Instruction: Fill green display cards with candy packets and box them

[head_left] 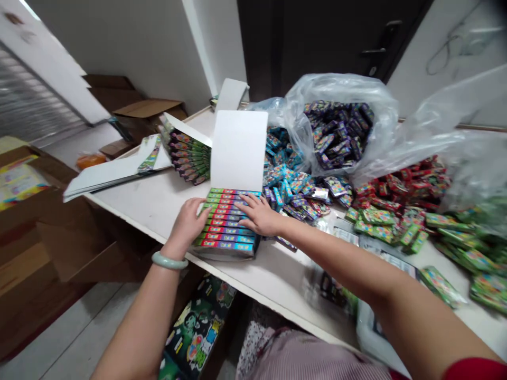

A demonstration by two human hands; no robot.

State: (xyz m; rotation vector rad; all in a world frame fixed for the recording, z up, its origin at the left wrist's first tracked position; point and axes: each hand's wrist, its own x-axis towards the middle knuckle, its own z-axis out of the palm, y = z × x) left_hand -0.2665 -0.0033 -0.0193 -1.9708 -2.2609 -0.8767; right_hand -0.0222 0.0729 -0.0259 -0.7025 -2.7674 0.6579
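White table [277, 285], heaped packets [396, 221], plastic bags [380, 121]; cardboard boxes [51, 227] beside.

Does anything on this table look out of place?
Yes, one green packet lies by itself toward the front edge of the table, apart from the heap of green packets, so it looks like a stray from that pile.

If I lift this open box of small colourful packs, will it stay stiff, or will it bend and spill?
The box's white lid looks like thin card, so it may flex. The tightly stacked packs probably firm it up, but could slide out if tilted. Supporting it underneath seems safer than lifting by the lid.
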